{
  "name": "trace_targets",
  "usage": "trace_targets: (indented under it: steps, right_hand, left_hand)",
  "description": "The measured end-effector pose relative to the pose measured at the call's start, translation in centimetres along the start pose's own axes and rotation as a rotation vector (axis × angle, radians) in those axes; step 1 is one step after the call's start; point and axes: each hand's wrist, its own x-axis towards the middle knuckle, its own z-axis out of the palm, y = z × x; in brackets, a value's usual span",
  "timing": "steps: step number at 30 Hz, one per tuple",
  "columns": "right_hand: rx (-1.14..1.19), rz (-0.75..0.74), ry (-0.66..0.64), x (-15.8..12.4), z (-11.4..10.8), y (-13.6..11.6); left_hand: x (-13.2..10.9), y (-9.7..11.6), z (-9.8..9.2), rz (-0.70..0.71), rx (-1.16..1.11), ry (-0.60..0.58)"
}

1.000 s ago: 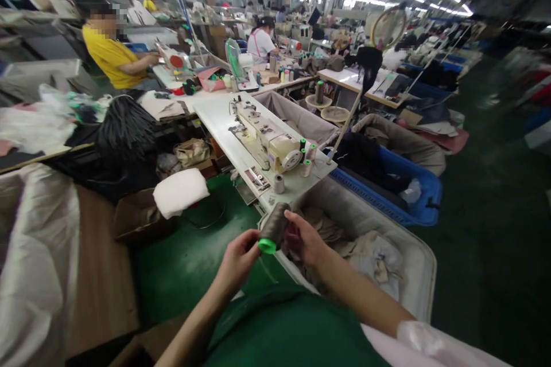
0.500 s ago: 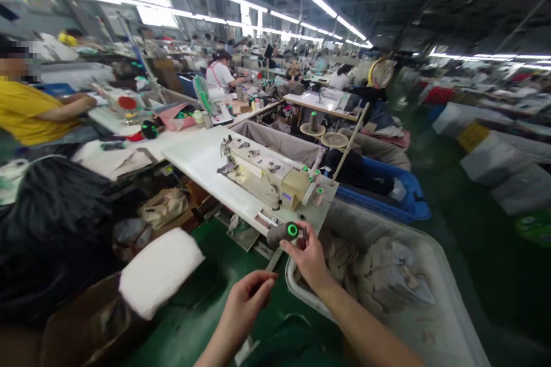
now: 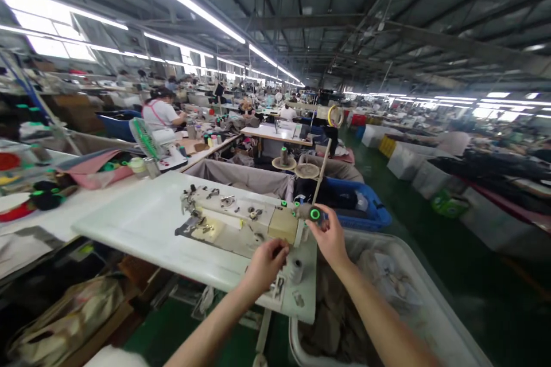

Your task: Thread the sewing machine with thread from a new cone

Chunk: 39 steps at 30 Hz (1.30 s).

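Observation:
My right hand (image 3: 330, 235) grips a grey-brown cone of thread (image 3: 306, 212), its green-ringed end facing me, above the right end of the sewing machine (image 3: 245, 212). My left hand (image 3: 267, 261) is closed in a pinch in front of the machine's beige end cover (image 3: 282, 225). Whatever its fingers hold, if anything, is too small to make out. A pale thread spool (image 3: 296, 271) stands on the white sewing table (image 3: 142, 235), just right of my left hand. Small green-topped spools sit at the machine's right end, partly hidden by the cone.
A large grey bin (image 3: 430, 275) of brown cloth stands at the right, with a blue basket (image 3: 372, 203) beyond it. Behind the machine rises a slanted pole (image 3: 322, 169). A green fan (image 3: 144, 137) and a seated co-worker (image 3: 159, 112) are at the left.
My right hand has lifted the cone of thread from the table's front corner to the machine's right end. My left hand has moved up over the table. The view has turned right and upward.

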Motion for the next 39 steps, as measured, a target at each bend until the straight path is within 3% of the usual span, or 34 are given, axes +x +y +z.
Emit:
trace_targets:
  steps: [4,8,12,18,25,29,34,39]
  right_hand:
    - [-0.023,-0.011,0.178,7.4,2.5,1.6]
    - [-0.063,-0.023,0.265,14.8,5.4,4.0]
    - [-0.147,-0.024,0.252,21.1,7.6,5.9]
    - [-0.312,0.156,0.149,27.6,9.6,8.3]
    - [-0.353,0.243,0.139,29.7,11.6,11.8]
    - [-0.285,0.19,0.179,28.4,12.6,11.1]
    - [-0.114,0.137,0.0,26.4,13.7,10.0]
    - [-0.038,0.126,-0.008,26.2,12.9,9.9]
  left_hand:
    - [8.7,1.8,-1.9,0.076,0.04,0.035]
    - [16.7,2.9,-3.0,0.084,0.079,0.052]
    - [23.5,3.6,-3.2,0.062,0.116,0.101]
    - [31.1,4.8,-2.6,0.032,0.191,0.101]
    - [35.4,4.1,-3.1,0.081,0.39,0.092]
    - [36.4,4.2,-4.1,0.1,0.456,0.061]
    - [37.4,4.9,-5.0,0.167,0.494,0.062]
    - [37.8,5.7,-5.4,0.255,0.498,0.012]
